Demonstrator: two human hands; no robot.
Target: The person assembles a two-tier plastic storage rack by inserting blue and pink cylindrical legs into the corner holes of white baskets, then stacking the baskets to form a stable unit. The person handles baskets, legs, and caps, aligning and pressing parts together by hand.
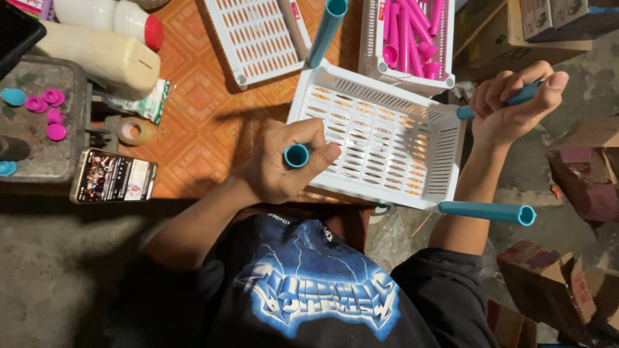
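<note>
A white slotted plastic basket (387, 106) lies tilted over the edge of an orange patterned table (200, 122). Teal tubes stick out from its corners, one (325, 29) pointing away at the top and one (487, 211) at the lower right. My left hand (274, 171) is closed around a teal tube (296, 156) at the basket's near left corner, its open end facing up. My right hand (512, 106) grips another teal tube (525, 93) at the basket's right corner.
A second white slotted tray (258, 35) and a basket of pink tubes (409, 35) lie farther back. At left are a grey block (45, 145) with pink caps (48, 109), a phone (113, 175), a tape roll (132, 131) and bottles (103, 16). Cardboard boxes (580, 174) stand at right.
</note>
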